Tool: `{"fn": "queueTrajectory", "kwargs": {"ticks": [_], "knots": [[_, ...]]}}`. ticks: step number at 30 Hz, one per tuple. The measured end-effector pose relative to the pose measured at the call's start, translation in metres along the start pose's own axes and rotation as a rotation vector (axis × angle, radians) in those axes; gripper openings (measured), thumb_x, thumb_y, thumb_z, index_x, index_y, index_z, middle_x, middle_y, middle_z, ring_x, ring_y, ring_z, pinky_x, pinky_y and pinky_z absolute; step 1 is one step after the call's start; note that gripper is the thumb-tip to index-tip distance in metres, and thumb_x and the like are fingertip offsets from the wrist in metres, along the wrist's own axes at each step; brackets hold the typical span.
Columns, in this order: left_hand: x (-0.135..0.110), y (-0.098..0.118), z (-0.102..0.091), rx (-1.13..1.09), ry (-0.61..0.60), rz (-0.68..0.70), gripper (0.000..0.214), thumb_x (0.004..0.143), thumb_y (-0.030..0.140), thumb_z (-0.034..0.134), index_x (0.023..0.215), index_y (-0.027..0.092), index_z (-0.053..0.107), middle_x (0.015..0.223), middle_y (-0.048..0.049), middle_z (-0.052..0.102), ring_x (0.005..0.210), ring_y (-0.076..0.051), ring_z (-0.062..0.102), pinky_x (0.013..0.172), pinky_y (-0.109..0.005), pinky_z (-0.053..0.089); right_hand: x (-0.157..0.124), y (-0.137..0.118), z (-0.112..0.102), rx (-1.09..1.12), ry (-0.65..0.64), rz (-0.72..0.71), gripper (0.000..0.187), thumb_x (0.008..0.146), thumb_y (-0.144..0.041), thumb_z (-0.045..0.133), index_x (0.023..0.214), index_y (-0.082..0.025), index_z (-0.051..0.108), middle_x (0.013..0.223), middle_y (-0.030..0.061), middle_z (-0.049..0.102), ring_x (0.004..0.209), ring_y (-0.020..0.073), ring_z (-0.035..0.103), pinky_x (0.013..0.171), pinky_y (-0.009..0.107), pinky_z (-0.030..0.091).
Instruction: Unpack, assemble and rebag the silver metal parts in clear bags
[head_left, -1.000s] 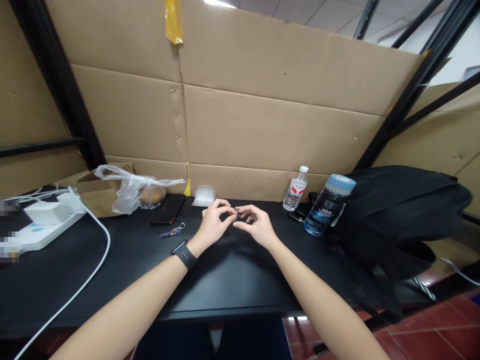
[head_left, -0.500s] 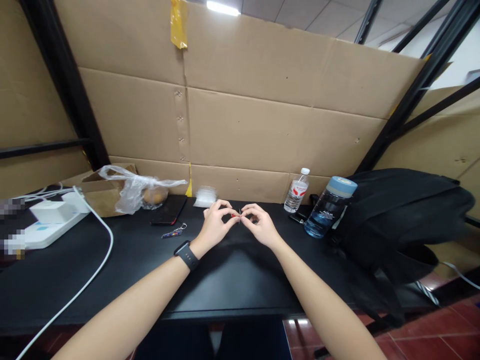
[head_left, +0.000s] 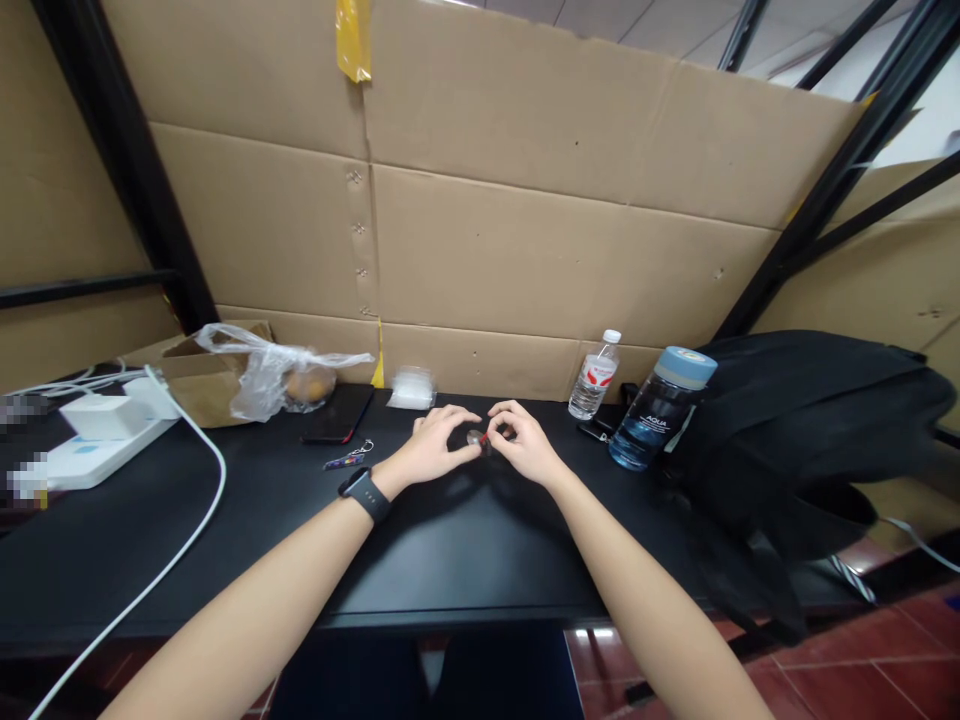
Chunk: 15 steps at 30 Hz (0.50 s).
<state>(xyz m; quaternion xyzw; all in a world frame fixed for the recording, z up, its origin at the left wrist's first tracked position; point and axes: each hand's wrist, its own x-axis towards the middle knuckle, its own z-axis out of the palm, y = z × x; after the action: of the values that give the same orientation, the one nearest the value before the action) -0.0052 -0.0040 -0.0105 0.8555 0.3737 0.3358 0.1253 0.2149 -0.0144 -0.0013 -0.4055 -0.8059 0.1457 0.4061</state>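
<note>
Over the middle of the black table (head_left: pixel 465 570), my right hand (head_left: pixel 525 445) is closed in a pinch on a small red piece (head_left: pixel 485 438). A small clear, round part (head_left: pixel 473 438) shows beside the red piece, between my two hands; whether they are joined I cannot tell. My left hand (head_left: pixel 435 447), below a dark wristwatch (head_left: pixel 365 490), has its thumb and fingers apart around the left side of the clear part. The thumb tip comes close to that part, and whether it touches is too small to see.
A keychain (head_left: pixel 345 460), a dark phone-like slab (head_left: pixel 337 415) and a small clear plastic pack (head_left: pixel 412 388) lie left of centre. On the right stand a small water bottle (head_left: pixel 596 375), a blue-lidded bottle (head_left: pixel 652 410) and a black backpack (head_left: pixel 810 430). A white power strip (head_left: pixel 97 455) with cables is far left.
My left hand's fingers have spread from a pinch, and the hand has shifted slightly left. My right hand still pinches the red piece. The view has tilted slightly down.
</note>
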Motion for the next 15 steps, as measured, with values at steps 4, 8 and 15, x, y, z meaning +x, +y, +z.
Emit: {"fn": "queueTrajectory", "kwargs": {"ticks": [4,8,15], "knots": [[0.003,-0.025,-0.015,0.12,0.002,0.009,0.027,0.097,0.027,0.045,0.104,0.027,0.071,0.115,-0.0051,0.066,0.114,-0.024,0.055,0.101,-0.044,0.036,0.0,0.001,-0.005,-0.085,-0.061,-0.006,0.005,0.079,-0.019,0.067,0.075,-0.021,0.07,0.112,0.0066,0.061,0.104,0.0219,0.059,0.08,0.033,0.049],[-0.001,-0.04,-0.017,0.241,-0.137,0.062,0.013,0.085,0.034,0.064,0.086,0.027,0.076,0.109,-0.0042,0.067,0.113,-0.027,0.053,0.1,-0.045,0.033,-0.003,-0.001,-0.012,-0.099,-0.209,-0.032,0.006,0.078,-0.017,0.07,0.073,-0.021,0.071,0.11,0.0059,0.063,0.096,0.02,0.062,0.078,0.031,0.05],[-0.005,-0.029,-0.005,0.296,-0.169,0.075,0.008,0.082,0.024,0.068,0.077,0.024,0.073,0.105,-0.0037,0.067,0.111,-0.026,0.051,0.092,-0.04,0.032,-0.005,0.014,-0.035,-0.224,-0.317,-0.023,0.03,0.072,-0.021,0.078,0.102,-0.022,0.071,0.108,0.0071,0.067,0.102,0.0233,0.063,0.092,0.037,0.049]]}}
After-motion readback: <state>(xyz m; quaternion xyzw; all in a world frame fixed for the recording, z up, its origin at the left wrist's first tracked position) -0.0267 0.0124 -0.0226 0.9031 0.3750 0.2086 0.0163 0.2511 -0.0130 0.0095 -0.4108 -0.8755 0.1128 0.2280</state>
